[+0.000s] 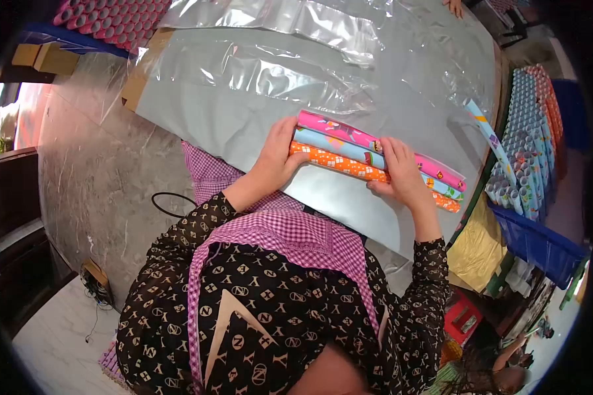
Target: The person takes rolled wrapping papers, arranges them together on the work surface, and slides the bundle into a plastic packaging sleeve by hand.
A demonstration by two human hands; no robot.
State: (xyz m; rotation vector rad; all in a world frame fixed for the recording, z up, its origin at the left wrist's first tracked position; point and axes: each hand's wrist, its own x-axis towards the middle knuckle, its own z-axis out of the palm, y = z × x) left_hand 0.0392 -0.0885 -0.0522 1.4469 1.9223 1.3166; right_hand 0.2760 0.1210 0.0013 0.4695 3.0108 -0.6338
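Observation:
Three patterned wrapping paper rolls lie side by side on the grey-covered table in front of me: a pink roll [341, 131] farthest off, a light blue roll [339, 146] in the middle and an orange roll [336, 162] nearest. My left hand [278, 158] is closed around their left end, thumb along the orange roll. Nearer the right end, my right hand [405, 174] grips across all three, fingers over the pink roll and thumb at the orange one. Parts of the rolls are hidden beneath the right hand.
Clear plastic film [290, 79] covers much of the grey table [204, 125]. A single light blue roll [491, 135] leans at the right edge, beside a blue crate [540, 240] with many rolls. Pink rolls [112, 23] are stacked top left. Another person's hand [453, 6] rests at the far edge.

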